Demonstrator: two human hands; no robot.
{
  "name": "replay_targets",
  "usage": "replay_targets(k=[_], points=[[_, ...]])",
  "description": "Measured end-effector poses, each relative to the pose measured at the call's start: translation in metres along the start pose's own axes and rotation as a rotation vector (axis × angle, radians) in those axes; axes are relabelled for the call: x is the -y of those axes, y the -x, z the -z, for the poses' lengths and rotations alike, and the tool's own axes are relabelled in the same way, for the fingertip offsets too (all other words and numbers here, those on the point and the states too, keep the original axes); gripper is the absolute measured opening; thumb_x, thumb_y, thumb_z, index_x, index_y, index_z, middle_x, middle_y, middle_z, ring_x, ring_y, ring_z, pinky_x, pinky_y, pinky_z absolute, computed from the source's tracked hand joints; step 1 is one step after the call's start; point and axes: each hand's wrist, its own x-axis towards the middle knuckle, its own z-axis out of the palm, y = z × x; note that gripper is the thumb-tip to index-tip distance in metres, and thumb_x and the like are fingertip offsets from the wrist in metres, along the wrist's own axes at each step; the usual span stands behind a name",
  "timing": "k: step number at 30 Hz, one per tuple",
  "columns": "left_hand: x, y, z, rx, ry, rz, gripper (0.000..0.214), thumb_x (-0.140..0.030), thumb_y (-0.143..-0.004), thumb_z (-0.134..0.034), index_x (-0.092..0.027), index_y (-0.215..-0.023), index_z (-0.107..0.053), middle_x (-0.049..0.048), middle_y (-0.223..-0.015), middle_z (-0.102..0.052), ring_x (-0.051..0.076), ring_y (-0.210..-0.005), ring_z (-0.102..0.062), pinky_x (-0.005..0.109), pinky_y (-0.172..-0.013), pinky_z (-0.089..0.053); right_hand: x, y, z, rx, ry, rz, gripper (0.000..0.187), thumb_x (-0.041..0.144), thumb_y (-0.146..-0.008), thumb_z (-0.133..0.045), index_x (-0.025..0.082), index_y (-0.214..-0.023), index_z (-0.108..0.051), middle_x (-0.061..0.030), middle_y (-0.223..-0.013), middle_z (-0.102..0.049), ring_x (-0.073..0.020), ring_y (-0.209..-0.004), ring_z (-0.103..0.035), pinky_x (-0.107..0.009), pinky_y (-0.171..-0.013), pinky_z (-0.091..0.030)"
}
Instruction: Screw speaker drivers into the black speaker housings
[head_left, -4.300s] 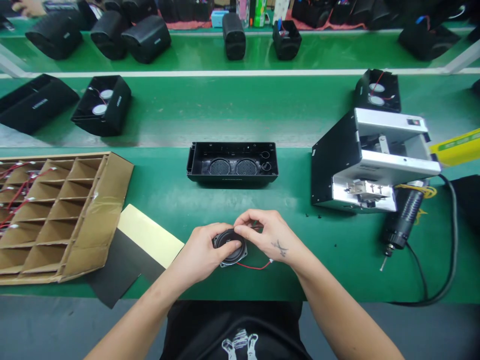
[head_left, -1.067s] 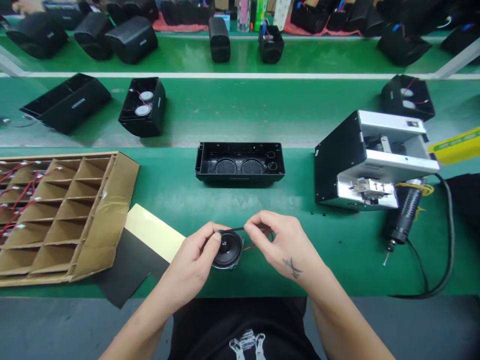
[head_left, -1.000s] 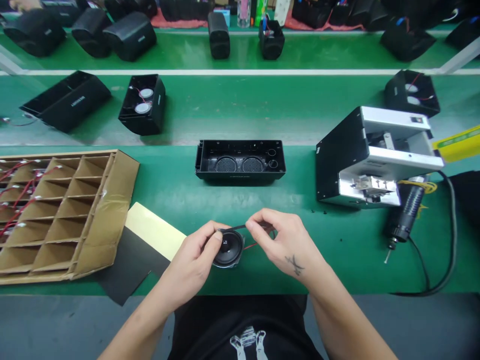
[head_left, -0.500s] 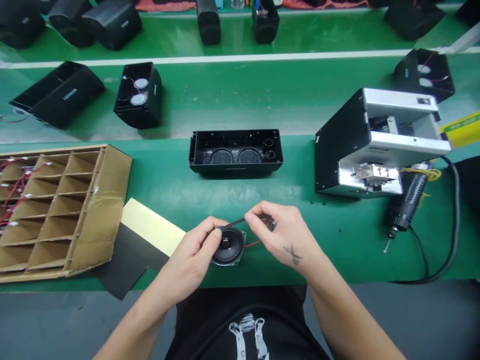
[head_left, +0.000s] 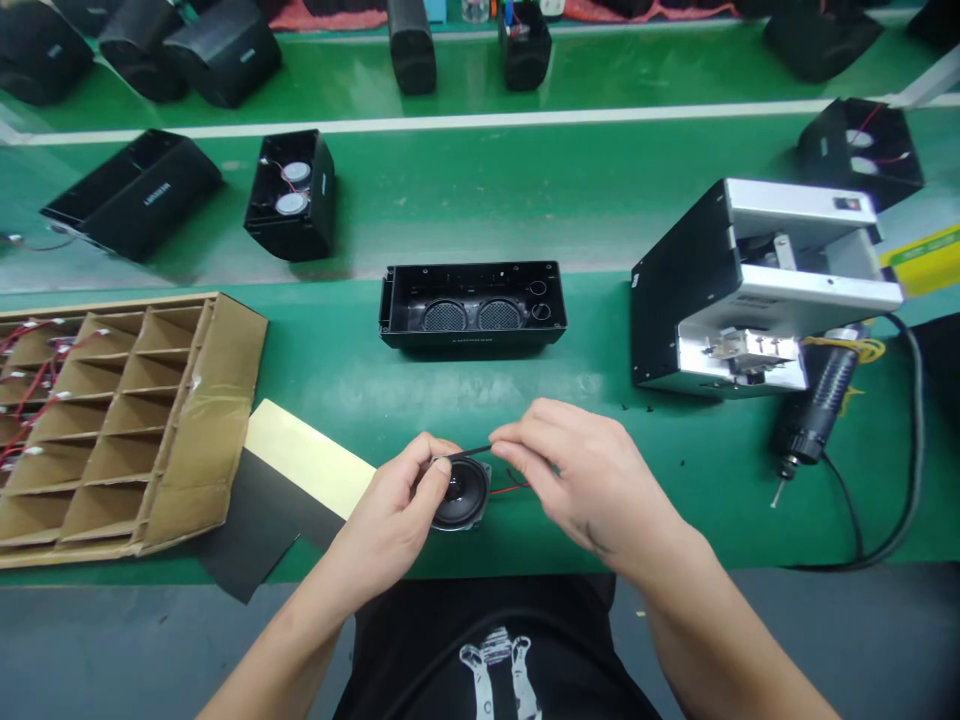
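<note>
A round black speaker driver (head_left: 461,495) in a metal frame lies on the green bench just in front of me. Along its far rim runs a thin black foam strip (head_left: 474,453). My left hand (head_left: 405,495) is closed, thumb pressing the strip's left end against the driver's edge. The strip's right end is pinched between thumb and finger of my right hand (head_left: 574,470). A red wire (head_left: 510,489) leads from the driver beneath my right hand. Beyond both hands stands an open black speaker housing (head_left: 472,338) with two round grilles inside.
Left is a cardboard divider box (head_left: 217,420) holding wired parts. Beside it lie a yellow backing sheet (head_left: 307,450) and a black sheet (head_left: 251,530). A metal-and-black machine (head_left: 675,300) and an electric screwdriver (head_left: 817,400) stand right. More housings (head_left: 292,200) sit behind on the green surface.
My right hand has rolled over, back of the hand more upward, and lowered its end of the strip slightly. My left hand stays at the driver's edge. Housings behind on the left have shifted rightward.
</note>
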Motion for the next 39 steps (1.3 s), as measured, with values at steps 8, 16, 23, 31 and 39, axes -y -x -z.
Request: replay_targets(k=[8,16,23,31,39], points=[[0.005,-0.008,-0.002,-0.204,-0.238,-0.066,0.031,-0.041,-0.110,-0.037,-0.025,-0.117,-0.063,0.0053,-0.110,-0.076,0.023,-0.099,-0.072,0.037,-0.086,-0.054,0.009,-0.017,0.022,0.117,0.305,0.175,0.020,0.018,-0.108,-0.059,0.012,-0.107,-0.078,-0.0069,-0.089,-0.067,-0.0245,-0.081,-0.059,-0.038,-0.066,-0.044],[0.000,-0.008,0.009,-0.226,-0.225,-0.124,0.037,-0.043,-0.110,-0.038,-0.024,-0.123,-0.067,0.0087,-0.123,-0.075,0.025,-0.112,-0.069,0.040,-0.101,-0.052,0.011,-0.012,0.016,0.077,0.010,0.042,0.018,0.021,-0.108,-0.058,0.018,-0.093,-0.069,0.0002,-0.080,-0.063,-0.0166,-0.075,-0.055,-0.034,-0.068,-0.041],[-0.005,0.003,0.015,-0.064,0.022,0.009,0.043,-0.056,-0.110,-0.041,-0.026,-0.120,-0.071,0.0038,-0.123,-0.077,0.024,-0.118,-0.068,0.034,-0.098,-0.053,0.007,0.002,-0.010,-0.027,-0.457,-0.224,0.020,0.025,-0.103,-0.065,0.022,-0.084,-0.065,0.0045,-0.078,-0.066,-0.0116,-0.071,-0.059,-0.028,-0.071,-0.046],[-0.007,0.005,0.020,0.050,0.062,0.042,0.045,-0.062,-0.109,-0.044,-0.029,-0.125,-0.071,0.0017,-0.125,-0.076,0.022,-0.117,-0.066,0.031,-0.098,-0.052,-0.011,0.001,-0.013,-0.043,-0.519,-0.393,0.024,0.037,-0.103,-0.067,0.023,-0.085,-0.073,0.0024,-0.083,-0.076,-0.0166,-0.082,-0.070,-0.031,-0.078,-0.050],[-0.004,0.008,0.021,0.116,0.168,0.056,0.041,-0.058,-0.111,-0.046,-0.029,-0.127,-0.071,0.0014,-0.126,-0.076,0.021,-0.118,-0.065,0.030,-0.098,-0.050,-0.019,0.000,-0.016,-0.009,-0.580,-0.453,0.026,0.038,-0.102,-0.068,0.022,-0.081,-0.074,0.0003,-0.086,-0.079,-0.0190,-0.085,-0.074,-0.033,-0.078,-0.053]])
